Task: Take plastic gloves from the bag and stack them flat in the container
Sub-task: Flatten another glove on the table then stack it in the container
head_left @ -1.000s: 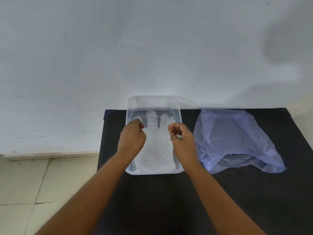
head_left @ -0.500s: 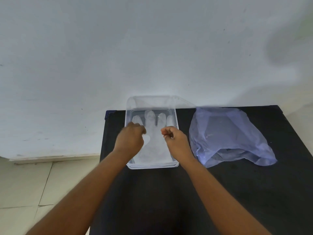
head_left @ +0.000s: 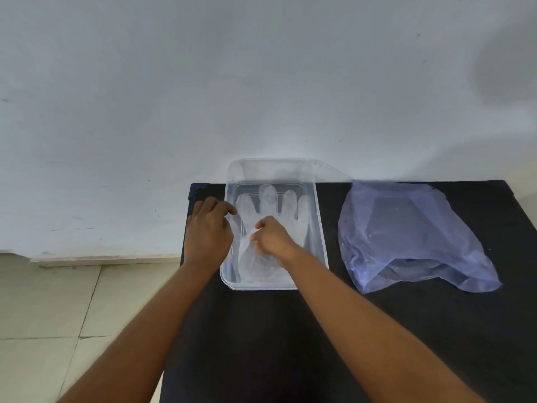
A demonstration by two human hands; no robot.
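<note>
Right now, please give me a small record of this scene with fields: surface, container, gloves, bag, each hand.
surface: black table
container: clear plastic container, open, at table's far left
gloves: clear plastic gloves lying flat inside, fingers pointing away
bag: bluish plastic bag, right of container, apart
left hand: at container's left rim
right hand: inside container, pinching glove film

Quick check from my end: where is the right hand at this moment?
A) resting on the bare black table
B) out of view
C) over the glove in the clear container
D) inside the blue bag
C: the right hand is over the middle of the container, pinching the glove; the bag lies apart to its right.
</note>
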